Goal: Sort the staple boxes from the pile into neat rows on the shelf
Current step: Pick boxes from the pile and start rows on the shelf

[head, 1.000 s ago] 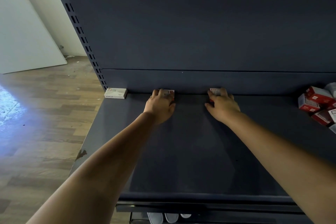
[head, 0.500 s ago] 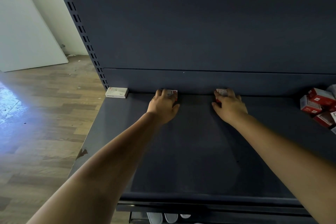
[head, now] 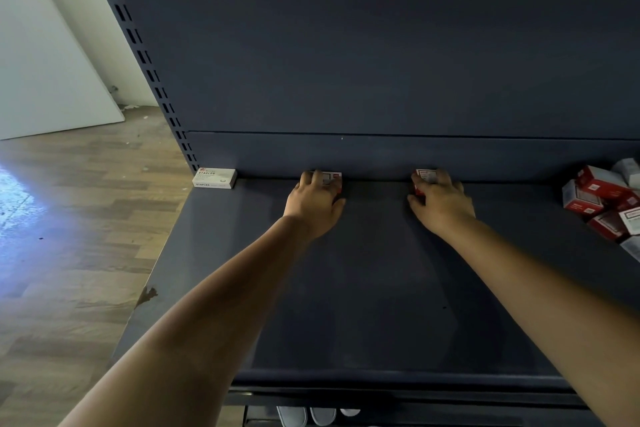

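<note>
A dark blue shelf (head: 374, 288) holds a white staple box (head: 215, 178) at its back left corner. My left hand (head: 316, 203) grips a red-and-white staple box (head: 331, 178) against the back panel, left of centre. My right hand (head: 441, 201) grips another red-and-white staple box (head: 424, 176) against the back panel, right of centre. Both boxes are mostly hidden under my fingers. A loose pile of red and white staple boxes (head: 604, 203) lies at the shelf's right edge.
The shelf's slotted upright (head: 152, 80) rises at the left. Beyond it are a wooden floor (head: 69, 218) and a white door (head: 45, 62). Light shoes (head: 313, 415) show below the shelf's front edge.
Both hands stay on their boxes at the back panel. The view has shifted slightly, so the hands sit a little further right in the picture.
</note>
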### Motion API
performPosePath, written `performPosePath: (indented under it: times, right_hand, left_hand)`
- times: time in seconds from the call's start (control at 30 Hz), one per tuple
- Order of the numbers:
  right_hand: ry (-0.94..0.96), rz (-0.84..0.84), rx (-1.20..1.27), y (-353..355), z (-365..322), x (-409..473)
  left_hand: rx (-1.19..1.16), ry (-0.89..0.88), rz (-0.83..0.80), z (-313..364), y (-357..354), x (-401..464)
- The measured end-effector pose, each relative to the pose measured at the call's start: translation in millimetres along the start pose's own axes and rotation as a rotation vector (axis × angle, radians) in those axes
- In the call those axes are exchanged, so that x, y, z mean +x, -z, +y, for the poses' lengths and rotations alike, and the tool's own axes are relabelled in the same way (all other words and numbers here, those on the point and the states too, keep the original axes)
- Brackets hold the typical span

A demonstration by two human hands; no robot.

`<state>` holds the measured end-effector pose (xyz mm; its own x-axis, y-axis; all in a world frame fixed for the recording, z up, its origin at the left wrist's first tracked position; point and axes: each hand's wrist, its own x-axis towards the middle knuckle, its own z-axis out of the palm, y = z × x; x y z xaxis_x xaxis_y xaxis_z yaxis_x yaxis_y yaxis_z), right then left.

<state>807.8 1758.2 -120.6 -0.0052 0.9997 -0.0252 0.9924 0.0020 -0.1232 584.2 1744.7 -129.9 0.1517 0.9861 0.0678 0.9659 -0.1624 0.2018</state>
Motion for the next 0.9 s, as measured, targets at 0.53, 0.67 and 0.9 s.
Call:
performPosePath:
  times: [0.53,0.67,0.9]
  right_hand:
    - [0.061,0.025,0.070,-2,22,-2]
    - [0.062,0.011,0.022,-1,22,-2]
    - [0.022,0.005,0.037,-1,32,-2]
  left_hand:
    - [-0.034,0.088,0.023,17,-5,7]
    - [-0.021,0.084,0.025,18,-4,7]
    - [-0.064,0.106,0.022,19,-6,6]
